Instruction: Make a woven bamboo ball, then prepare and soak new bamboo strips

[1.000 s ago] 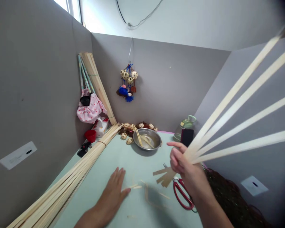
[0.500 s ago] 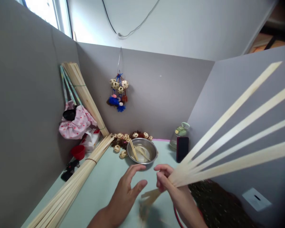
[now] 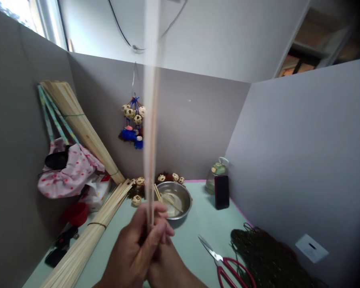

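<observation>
Strips (image 3: 151, 120) are standing almost upright above the table (image 3: 192, 226), blurred, their tops running out of view. The left hand (image 3: 133, 246) and right hand (image 3: 165, 254) are gripping them together near the foot, the left partly hiding the right. They are looking thin and light, probably springy across the flat, and likely splitting if bent sharply; holding low, flats pressed together, is seeming surest. Beyond, a bowl (image 3: 185, 197) is sitting; scissors (image 3: 219, 259) are lying rightward, a bundle (image 3: 84, 244) leftward.

Pale cream strips (image 3: 151, 120), red-dotted pink cloth (image 3: 69, 176)
</observation>
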`<state>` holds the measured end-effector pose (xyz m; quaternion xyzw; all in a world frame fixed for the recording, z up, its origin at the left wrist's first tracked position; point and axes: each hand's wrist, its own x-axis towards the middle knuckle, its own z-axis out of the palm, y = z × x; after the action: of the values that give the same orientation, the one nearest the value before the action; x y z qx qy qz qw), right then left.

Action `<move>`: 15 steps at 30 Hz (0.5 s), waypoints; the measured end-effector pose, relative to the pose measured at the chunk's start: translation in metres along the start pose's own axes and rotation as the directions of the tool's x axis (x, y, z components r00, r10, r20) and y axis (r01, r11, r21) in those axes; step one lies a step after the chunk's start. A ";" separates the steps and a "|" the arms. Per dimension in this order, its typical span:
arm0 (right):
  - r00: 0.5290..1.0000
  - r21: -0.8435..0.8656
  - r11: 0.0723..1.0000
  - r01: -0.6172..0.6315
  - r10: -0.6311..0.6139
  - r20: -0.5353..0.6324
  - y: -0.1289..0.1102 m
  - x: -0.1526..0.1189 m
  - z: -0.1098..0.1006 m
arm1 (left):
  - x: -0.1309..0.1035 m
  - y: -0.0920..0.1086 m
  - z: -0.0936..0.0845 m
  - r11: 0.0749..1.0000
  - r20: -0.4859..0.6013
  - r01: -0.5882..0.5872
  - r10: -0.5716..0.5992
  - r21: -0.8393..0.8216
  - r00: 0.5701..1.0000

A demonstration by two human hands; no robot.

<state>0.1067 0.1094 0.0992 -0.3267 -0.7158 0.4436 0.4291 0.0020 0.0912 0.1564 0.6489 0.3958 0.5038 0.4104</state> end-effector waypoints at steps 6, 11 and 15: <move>0.985 0.011 0.989 -0.144 0.143 0.100 0.009 -0.005 0.009 | 0.008 -0.009 -0.017 0.992 -0.170 -0.001 -0.021 -0.126 0.985; 0.953 0.045 0.955 -0.295 0.290 0.089 0.014 -0.020 0.013 | 0.002 -0.013 -0.011 0.934 -0.157 -0.087 0.034 -0.346 0.987; 0.969 0.051 0.973 -0.226 0.220 0.113 0.022 -0.015 0.022 | 0.002 -0.013 -0.001 0.839 -0.190 -0.083 -0.024 -0.537 0.982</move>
<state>0.0955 0.0974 0.0692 -0.3672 -0.6818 0.5284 0.3481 0.0003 0.0981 0.1450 0.4615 0.2639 0.6607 0.5300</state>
